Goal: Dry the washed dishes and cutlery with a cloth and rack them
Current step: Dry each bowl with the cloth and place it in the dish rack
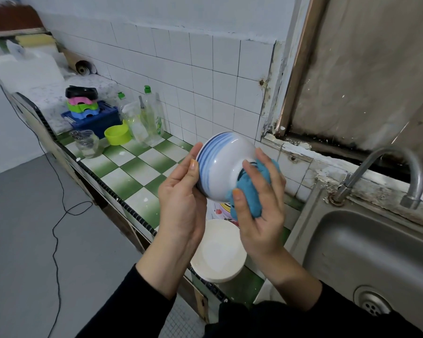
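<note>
- The fingers (pixel 266 164) of the right hand (pixel 261 208) curl round a bunched blue terry cloth (pixel 250 193), thumb below and fingertips above, and press it against the foot of a white ceramic bowl with blue bands (pixel 220 164).
- The left hand (pixel 178 201) grips the bowl at its rim. The thumb lies along the rim edge, and the other fingers are hidden behind the bowl, so I cannot tell how they sit.
- The step in hand looks to be wiping the underside. To do it well, work the cloth into the groove round the foot ring, where water tends to collect, while the left hand turns the bowl a little at a time. Keep the rim grip firm, since wet glaze is probably slippery.
- The bowl is held on its side in the air between both hands, foot towards the right palm and mouth towards the left.
- Directly below the hands a round white plate (pixel 217 254) rests on the green-and-white checked tile counter (pixel 132 172), so a dropped bowl would likely hit it.
- The blue plastic rack (pixel 95 119) stands well apart at the far left of the counter, and the steel sink (pixel 376 252) lies to the right.
</note>
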A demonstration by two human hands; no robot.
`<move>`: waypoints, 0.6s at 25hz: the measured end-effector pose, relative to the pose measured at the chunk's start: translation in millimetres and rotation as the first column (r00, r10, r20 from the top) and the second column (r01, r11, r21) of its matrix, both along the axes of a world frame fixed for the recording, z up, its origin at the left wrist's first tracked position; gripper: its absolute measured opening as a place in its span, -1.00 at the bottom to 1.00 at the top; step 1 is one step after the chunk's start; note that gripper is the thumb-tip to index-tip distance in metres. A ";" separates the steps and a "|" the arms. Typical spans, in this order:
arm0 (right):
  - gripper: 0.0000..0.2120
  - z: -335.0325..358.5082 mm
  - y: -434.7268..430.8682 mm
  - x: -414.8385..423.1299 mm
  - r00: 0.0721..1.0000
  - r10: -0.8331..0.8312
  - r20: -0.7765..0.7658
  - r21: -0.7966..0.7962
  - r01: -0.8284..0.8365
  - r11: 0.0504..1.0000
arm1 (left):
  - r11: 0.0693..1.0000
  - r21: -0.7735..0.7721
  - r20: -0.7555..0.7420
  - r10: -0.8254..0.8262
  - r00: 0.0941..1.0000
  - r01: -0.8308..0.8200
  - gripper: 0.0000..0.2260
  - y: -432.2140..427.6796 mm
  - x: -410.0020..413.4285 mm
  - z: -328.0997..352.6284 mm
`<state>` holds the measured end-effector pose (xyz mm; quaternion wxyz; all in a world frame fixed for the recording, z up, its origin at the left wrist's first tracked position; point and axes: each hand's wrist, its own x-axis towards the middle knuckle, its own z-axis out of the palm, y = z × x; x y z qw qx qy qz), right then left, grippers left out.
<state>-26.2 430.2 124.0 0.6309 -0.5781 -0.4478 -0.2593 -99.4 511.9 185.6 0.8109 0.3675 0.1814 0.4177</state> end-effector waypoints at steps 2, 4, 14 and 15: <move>-0.64 -2.5 -2.6 6.6 1.000 0.019 0.016 -0.044 -0.018 0.999 | 1.000 0.006 -0.016 0.003 1.000 -0.003 -0.78 4.9 -0.1 0.1; -0.62 4.2 0.5 11.2 0.993 0.019 -0.118 -0.012 -0.021 1.000 | 1.000 0.013 -0.047 0.000 0.999 0.001 -0.78 4.1 2.0 -1.6; -0.58 -8.6 2.3 12.4 0.950 0.125 -0.286 0.036 -0.119 0.992 | 0.986 0.167 -0.014 0.013 1.000 -0.011 -0.77 9.0 3.8 0.0; -0.60 -2.4 4.0 9.9 0.900 0.195 -0.389 0.114 -0.163 0.980 | 0.984 0.180 -0.006 0.011 1.000 -0.010 -0.77 9.8 4.5 -1.2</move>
